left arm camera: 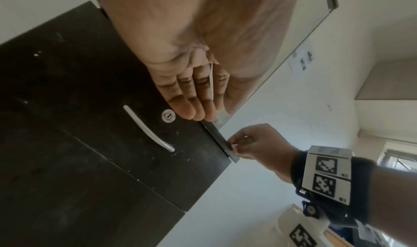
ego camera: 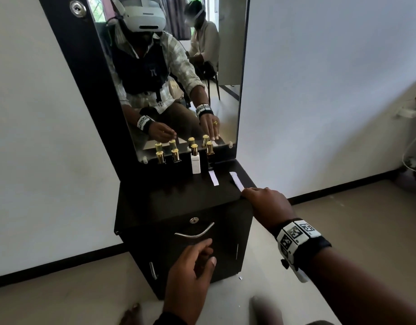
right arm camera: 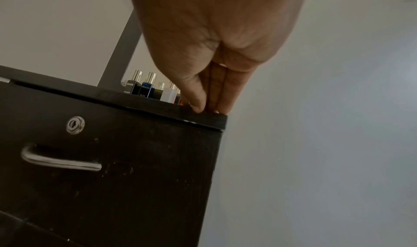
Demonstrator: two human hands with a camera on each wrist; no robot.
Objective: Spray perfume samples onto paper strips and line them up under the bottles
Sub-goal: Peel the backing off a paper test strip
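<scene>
Several gold-capped perfume bottles (ego camera: 175,156) stand in a row at the back of the black dresser top (ego camera: 178,195), among them a white one (ego camera: 195,164); the right wrist view shows them too (right arm camera: 147,90). One white paper strip (ego camera: 213,178) lies below the rightmost dark bottle (ego camera: 210,158). A second strip (ego camera: 235,180) lies slanted near the front right corner, where my right hand (ego camera: 248,191) pinches its near end. My left hand (ego camera: 197,256) hovers before the drawer, and a thin white strip (left arm camera: 212,81) shows edge-on between its fingers.
A tall mirror (ego camera: 178,78) rises behind the bottles and reflects me and a seated person. Under the top sits a drawer with a metal handle (ego camera: 195,232) and a lock (ego camera: 194,220). A white cable (ego camera: 413,141) hangs by the right wall.
</scene>
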